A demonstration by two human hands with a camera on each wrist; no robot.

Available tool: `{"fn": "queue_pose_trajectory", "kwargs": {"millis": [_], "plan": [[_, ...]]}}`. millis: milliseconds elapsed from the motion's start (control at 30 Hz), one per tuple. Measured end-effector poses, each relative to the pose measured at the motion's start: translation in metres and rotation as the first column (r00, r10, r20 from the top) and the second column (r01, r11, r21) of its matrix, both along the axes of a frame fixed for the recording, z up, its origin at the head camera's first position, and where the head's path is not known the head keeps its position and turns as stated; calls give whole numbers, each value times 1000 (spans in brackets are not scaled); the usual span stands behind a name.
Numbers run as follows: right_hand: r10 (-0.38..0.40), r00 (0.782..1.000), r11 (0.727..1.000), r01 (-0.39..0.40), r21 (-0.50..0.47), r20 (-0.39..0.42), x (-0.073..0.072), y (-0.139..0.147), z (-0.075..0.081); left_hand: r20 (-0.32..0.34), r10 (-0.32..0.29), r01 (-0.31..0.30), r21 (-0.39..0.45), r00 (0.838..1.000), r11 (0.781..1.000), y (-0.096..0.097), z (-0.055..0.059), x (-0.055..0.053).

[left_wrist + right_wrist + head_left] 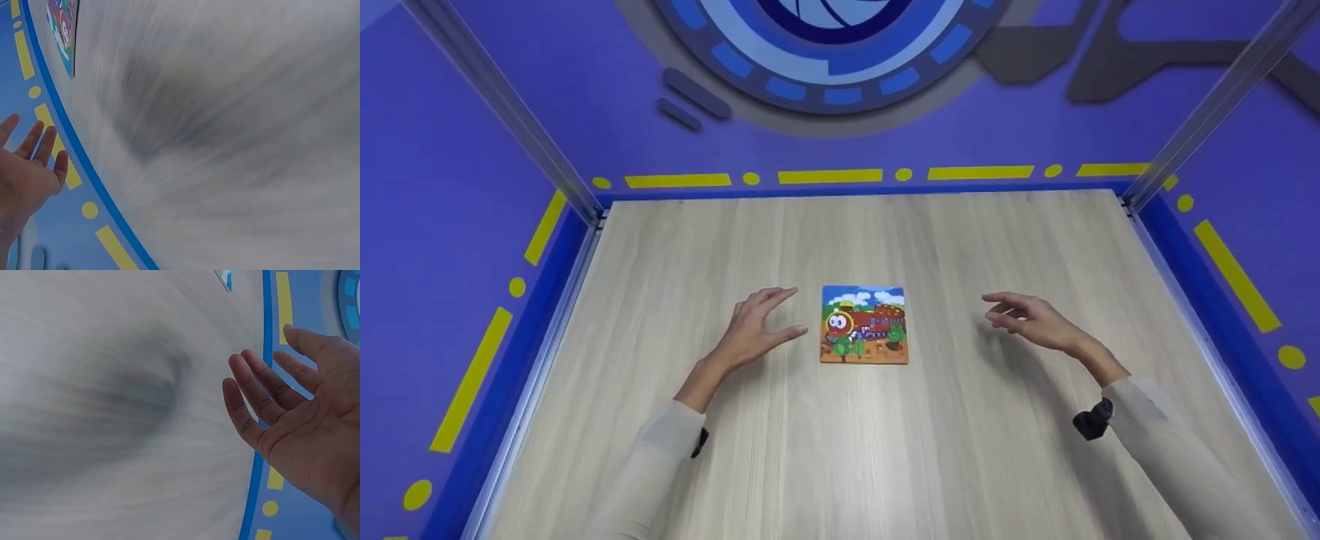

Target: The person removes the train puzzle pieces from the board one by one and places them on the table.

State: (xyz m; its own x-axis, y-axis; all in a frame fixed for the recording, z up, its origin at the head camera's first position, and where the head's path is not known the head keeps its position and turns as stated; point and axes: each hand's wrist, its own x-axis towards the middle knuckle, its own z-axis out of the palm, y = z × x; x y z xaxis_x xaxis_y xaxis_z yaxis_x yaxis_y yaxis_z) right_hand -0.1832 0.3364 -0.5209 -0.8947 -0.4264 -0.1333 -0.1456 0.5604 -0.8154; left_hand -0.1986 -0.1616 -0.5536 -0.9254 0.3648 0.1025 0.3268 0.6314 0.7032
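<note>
A small, nearly square picture puzzle (864,325) with a cartoon train lies flat mid-table; in the left wrist view part of the puzzle (63,34) shows at the top, and only a corner of the puzzle (225,278) appears in the right wrist view. Just left of it hovers my left hand (754,326), thumb and fingers spread apart, touching nothing. My right hand (1031,321) hangs farther off to the puzzle's right, above its own shadow. In the right wrist view the right hand's fingers (264,396) are loosely bent with nothing in them.
The pale wood-grain table (870,450) spans the space between the side walls. A blue wall (840,150) with yellow dashes rises at the back, and metal posts (510,105) stand at the corners. Dark devices (1093,420) sit at both wrists.
</note>
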Motion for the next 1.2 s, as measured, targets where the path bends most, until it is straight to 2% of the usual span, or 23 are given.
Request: {"fn": "queue_pose_trajectory", "kwargs": {"millis": [300,467,600,667,767,1000,1100,1200], "plan": [[59,998,998,-59,-22,32,-21,-43,-25,5,-12,12,29,1000,999,38,-24,4],[44,997,999,-44,-5,66,-32,-67,-37,-39,-35,35,5,999,999,66,-30,0],[29,997,1000,-29,0,73,-38,-86,-40,-66,-76,76,3,995,997,89,-33,-4],[7,997,1000,-7,3,75,-41,-95,-42,-75,-73,73,-3,994,997,98,-35,-5],[-35,998,999,34,27,48,-45,-106,-45,-105,-32,30,-20,994,999,112,-39,-8],[-143,985,988,148,44,-94,-53,-130,-54,-140,143,-149,-30,980,988,136,-43,-14],[-155,981,987,160,33,-119,-55,-137,-57,-141,205,-220,-99,968,971,143,-46,-15],[-165,977,984,172,44,-131,-57,-143,-59,-136,244,-270,-226,960,936,149,-46,-15]]}}
